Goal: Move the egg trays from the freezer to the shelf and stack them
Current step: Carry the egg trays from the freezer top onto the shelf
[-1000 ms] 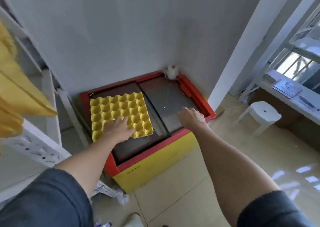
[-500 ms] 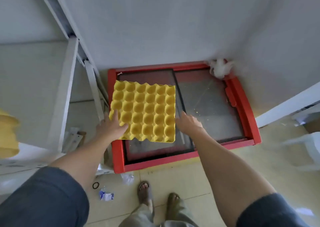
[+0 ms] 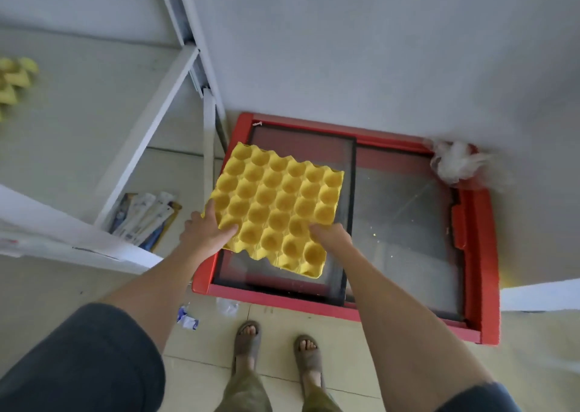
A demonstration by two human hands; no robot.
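Observation:
A yellow egg tray (image 3: 276,204) is lifted and tilted above the left glass lid of the red chest freezer (image 3: 480,254). My left hand (image 3: 205,232) grips the tray's near left edge, thumb on top. My right hand (image 3: 331,237) holds the near right edge, its fingers mostly hidden under the tray. More yellow trays (image 3: 14,82) show blurred at the far left, by the white shelf (image 3: 94,104).
The white shelf frame (image 3: 150,123) stands left of the freezer, with packets (image 3: 144,217) on the floor under it. A crumpled plastic bag (image 3: 455,163) sits on the freezer's back right corner. Scraps of litter (image 3: 188,319) lie near my sandalled feet (image 3: 276,345).
My right hand moved from the freezer lid onto the tray's right edge. Both hands raised the tray off the lid, and my view tipped further downward.

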